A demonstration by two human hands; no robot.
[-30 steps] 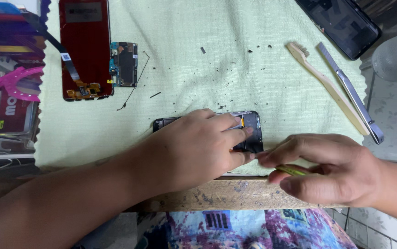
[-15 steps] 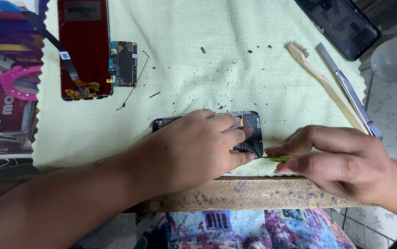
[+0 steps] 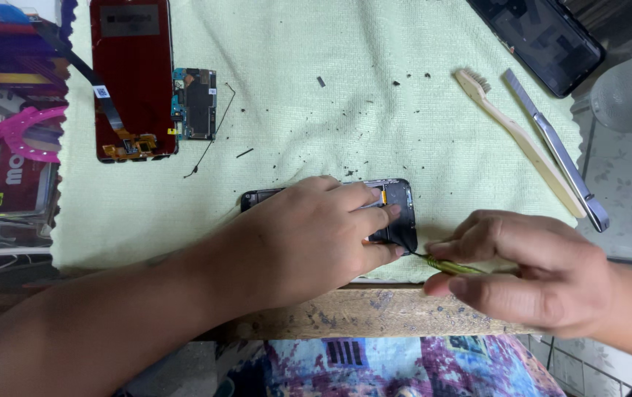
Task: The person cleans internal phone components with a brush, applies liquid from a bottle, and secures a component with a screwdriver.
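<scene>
My left hand lies flat over an opened black phone body on the pale green cloth, pressing it down; most of the phone is hidden under the palm. My right hand pinches a thin yellow-green tool whose dark tip meets the phone's lower right corner beside my left fingertips.
A red screen panel with a flex cable and a small circuit board lie at the far left. A wooden toothbrush, a metal blade tool and a dark phone back sit at the right. Pink-handled tool rests off the cloth.
My right hand has moved left and up, bringing the yellow-green tool's tip to the phone's lower right corner. My left hand stays on the phone.
</scene>
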